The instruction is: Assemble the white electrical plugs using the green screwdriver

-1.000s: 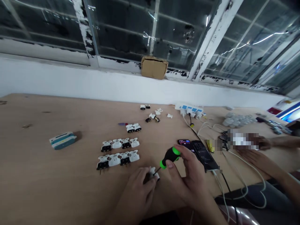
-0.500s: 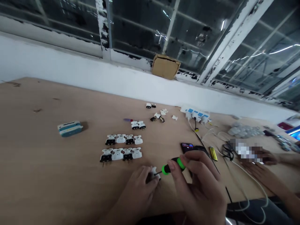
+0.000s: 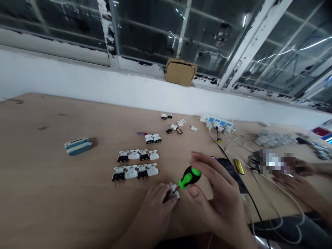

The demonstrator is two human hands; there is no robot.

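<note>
My left hand [image 3: 155, 207] is closed on a small white plug part [image 3: 174, 191] near the table's front edge. A short green and black screwdriver [image 3: 190, 177] leans with its tip on that part. My right hand [image 3: 220, 197] is around the screwdriver's handle, thumb below and fingers above, spread wider than a tight grip. Beyond my left hand lie two rows of white and black plug pieces, a back row [image 3: 134, 154] and a front row [image 3: 131, 171]. Two white plugs [image 3: 153, 138] stand farther back.
On the left lies a blue and white block [image 3: 77, 146]. Loose plug parts [image 3: 174, 127] and a power strip [image 3: 218, 123] are near the wall. To the right are a dark phone [image 3: 233, 174], a yellow object [image 3: 239, 166], cables and another person's hands [image 3: 293, 180].
My right hand's fingers have loosened and lifted on the screwdriver, whose handle now stands steeper and turned. My left hand still holds the white part. The view has shifted slightly.
</note>
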